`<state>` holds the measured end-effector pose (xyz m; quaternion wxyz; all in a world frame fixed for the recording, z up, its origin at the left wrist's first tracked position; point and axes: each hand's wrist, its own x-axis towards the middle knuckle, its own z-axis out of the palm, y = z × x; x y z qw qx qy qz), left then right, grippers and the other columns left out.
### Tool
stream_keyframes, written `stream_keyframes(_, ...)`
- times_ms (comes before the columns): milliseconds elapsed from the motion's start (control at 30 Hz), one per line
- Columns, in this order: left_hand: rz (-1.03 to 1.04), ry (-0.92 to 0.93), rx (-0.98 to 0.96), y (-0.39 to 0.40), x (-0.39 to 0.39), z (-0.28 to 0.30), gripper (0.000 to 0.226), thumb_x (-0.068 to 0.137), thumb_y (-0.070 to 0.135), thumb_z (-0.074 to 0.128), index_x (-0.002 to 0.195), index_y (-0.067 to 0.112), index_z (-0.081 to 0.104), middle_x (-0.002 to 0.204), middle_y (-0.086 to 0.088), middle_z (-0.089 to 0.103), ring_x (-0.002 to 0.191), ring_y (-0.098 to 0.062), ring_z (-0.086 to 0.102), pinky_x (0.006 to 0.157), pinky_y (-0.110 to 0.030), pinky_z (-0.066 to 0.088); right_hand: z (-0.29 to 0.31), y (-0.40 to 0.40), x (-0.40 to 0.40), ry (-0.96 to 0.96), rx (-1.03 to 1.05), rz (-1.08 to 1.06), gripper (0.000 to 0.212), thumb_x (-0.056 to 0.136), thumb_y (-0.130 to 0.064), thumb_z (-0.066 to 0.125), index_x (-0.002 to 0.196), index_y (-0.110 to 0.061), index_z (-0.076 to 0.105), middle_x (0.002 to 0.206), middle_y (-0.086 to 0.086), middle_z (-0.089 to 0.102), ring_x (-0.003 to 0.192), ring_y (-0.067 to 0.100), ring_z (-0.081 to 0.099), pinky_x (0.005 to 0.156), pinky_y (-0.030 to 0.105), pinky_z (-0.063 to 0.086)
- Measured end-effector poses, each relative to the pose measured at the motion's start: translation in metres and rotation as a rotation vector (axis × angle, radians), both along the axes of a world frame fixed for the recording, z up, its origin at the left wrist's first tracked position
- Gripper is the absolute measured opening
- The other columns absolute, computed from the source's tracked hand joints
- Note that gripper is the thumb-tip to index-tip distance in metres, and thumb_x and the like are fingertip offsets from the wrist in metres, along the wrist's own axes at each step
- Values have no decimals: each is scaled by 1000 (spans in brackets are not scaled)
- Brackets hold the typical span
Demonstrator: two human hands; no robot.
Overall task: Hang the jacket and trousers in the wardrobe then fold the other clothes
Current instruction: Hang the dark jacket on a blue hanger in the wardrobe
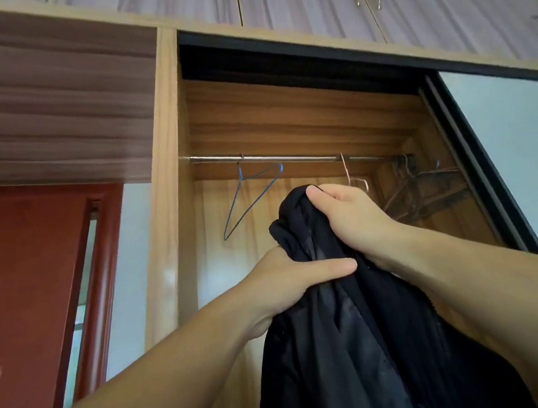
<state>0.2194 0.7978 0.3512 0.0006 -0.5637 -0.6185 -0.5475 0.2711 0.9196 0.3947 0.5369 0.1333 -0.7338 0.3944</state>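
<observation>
From the head view, a black jacket (357, 347) is held up in front of the open wardrobe (284, 125), below its rail (268, 159). Its top is gripped by the right hand (349, 216), its collar lower down by the left hand (292, 280). A blue hanger (253, 202) and a pink hanger (355, 177) are hung on the rail.

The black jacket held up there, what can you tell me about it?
The black jacket is dark, soft fabric with a shinier lining showing in its folds. It hangs bunched and crumpled in front of the open wardrobe, below the rail. The right hand grips its top; the left hand grips it lower down. It is not yet on a hanger.
</observation>
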Motion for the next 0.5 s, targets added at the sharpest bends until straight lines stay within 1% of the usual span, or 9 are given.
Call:
stream_keyframes(67, 63, 6, 42, 15, -14, 7, 28, 79, 14, 78, 105, 19, 71, 97, 1, 76, 89, -16, 73, 78, -29, 58, 8, 13, -10, -26, 21, 45, 39, 101, -30, 47, 88, 1, 65, 78, 9, 69, 71, 15, 61, 69, 28, 50)
stream_keyframes(133, 169, -1, 113, 28, -29, 15, 31, 70, 16, 81, 99, 16, 71, 93, -3, 76, 88, -22, 73, 85, -41, 58, 19, 26, -20, -59, 71, 36, 38, 101, -30, 48, 78, -5, 66, 71, 4, 69, 66, 12, 62, 62, 22, 49)
stream_keyframes(200, 265, 0, 150, 38, -46, 24, 45, 55, 22, 80, 98, 15, 68, 93, -6, 75, 86, -26, 72, 85, -48, 58, 30, 40, -35, -106, 88, 55, 35, 99, -30, 51, 82, -7, 69, 75, 7, 68, 72, 19, 63, 67, 28, 49)
stream_keyframes(233, 307, 10, 154, 42, -54, 31, 51, 50, 24, 78, 99, 14, 68, 93, -7, 74, 86, -27, 72, 85, -49, 58, 37, 47, -42, -139, 72, 82, 31, 98, -29, 52, 79, -13, 71, 74, 5, 68, 73, 20, 63, 69, 30, 48)
stream_keyframes(300, 392, 33, 170, 48, -74, 47, 55, 46, 26, 77, 99, 13, 68, 94, -9, 73, 86, -29, 71, 85, -49, 57, 52, 59, -60, -223, 48, 142, 28, 94, -26, 52, 73, -20, 70, 70, -2, 66, 70, 16, 61, 70, 30, 47)
stream_keyframes(367, 488, 60, 176, 50, -91, 64, 48, 51, 24, 80, 97, 11, 69, 95, -10, 72, 86, -29, 69, 85, -46, 57, 66, 68, -78, -267, 66, 160, 19, 91, -24, 50, 79, -20, 64, 72, -1, 61, 74, 15, 57, 75, 33, 46)
stream_keyframes(400, 541, 80, 179, 51, -100, 73, 42, 58, 23, 82, 95, 9, 68, 95, -11, 71, 84, -28, 68, 83, -41, 57, 74, 72, -89, -245, 77, 132, 16, 90, -25, 50, 82, -18, 62, 75, 0, 58, 76, 16, 56, 76, 33, 46)
stream_keyframes(467, 660, 126, 197, 51, -117, 89, 34, 67, 21, 82, 94, 6, 67, 93, -12, 69, 80, -26, 66, 71, -33, 53, 88, 81, -114, -121, 91, -65, 21, 91, -29, 51, 91, -11, 63, 82, 2, 55, 82, 19, 55, 74, 33, 45)
stream_keyframes(500, 714, 153, 210, 50, -124, 96, 32, 69, 21, 81, 93, 6, 65, 92, -11, 68, 78, -25, 64, 67, -30, 51, 95, 87, -128, -28, 158, -255, 26, 91, -31, 52, 97, -8, 62, 88, 3, 56, 87, 21, 56, 74, 33, 44)
